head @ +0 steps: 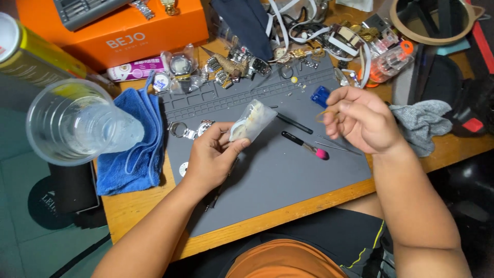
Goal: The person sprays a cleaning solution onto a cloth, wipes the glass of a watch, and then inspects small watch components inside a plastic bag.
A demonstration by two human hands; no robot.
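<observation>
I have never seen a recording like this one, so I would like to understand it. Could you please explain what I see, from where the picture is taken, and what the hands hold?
There is no machine here: a person works with two bare hands. The one picture comes from a camera worn on the head, looking down. The left hand holds a small clear plastic bag with pale contents. The right hand pinches a thin yellowish ring; what it is made of is unclear. Below them lies a grey work mat on a wooden table. On the mat lie a black tool with a pink tip and a silver metal wristwatch. A folded blue cloth lies to the left.
</observation>
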